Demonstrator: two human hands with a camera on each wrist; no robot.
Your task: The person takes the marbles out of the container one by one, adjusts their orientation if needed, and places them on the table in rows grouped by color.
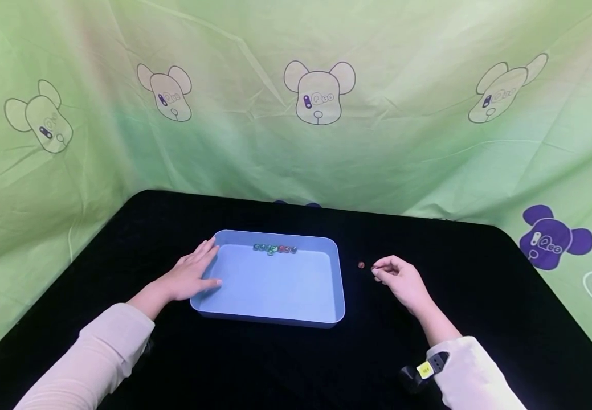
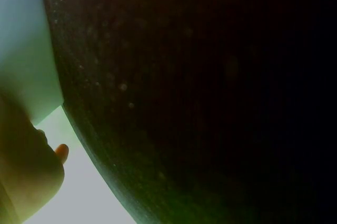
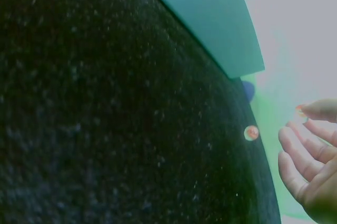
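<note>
A blue rectangular tray (image 1: 270, 316) stands on the black cloth, and several glass marbles (image 1: 287, 249) in green, red and dark tones lie in a row by its far wall. My left hand (image 1: 189, 276) rests over the tray's left rim, fingers extended and thumb apart. Right of the tray, my right hand (image 1: 402, 283) pinches a reddish marble (image 3: 300, 110) between thumb and fingertip, above the cloth. Another red marble (image 1: 360, 265) lies on the cloth between the tray and that hand. The left wrist view shows only part of the left hand (image 2: 31, 171) beside the tray wall.
Black cloth (image 1: 275, 370) covers the table, whose far edge meets a green curtain (image 1: 239, 154) printed with bear heads. A dark wrist device (image 1: 431, 367) with a yellow label sits at the right sleeve.
</note>
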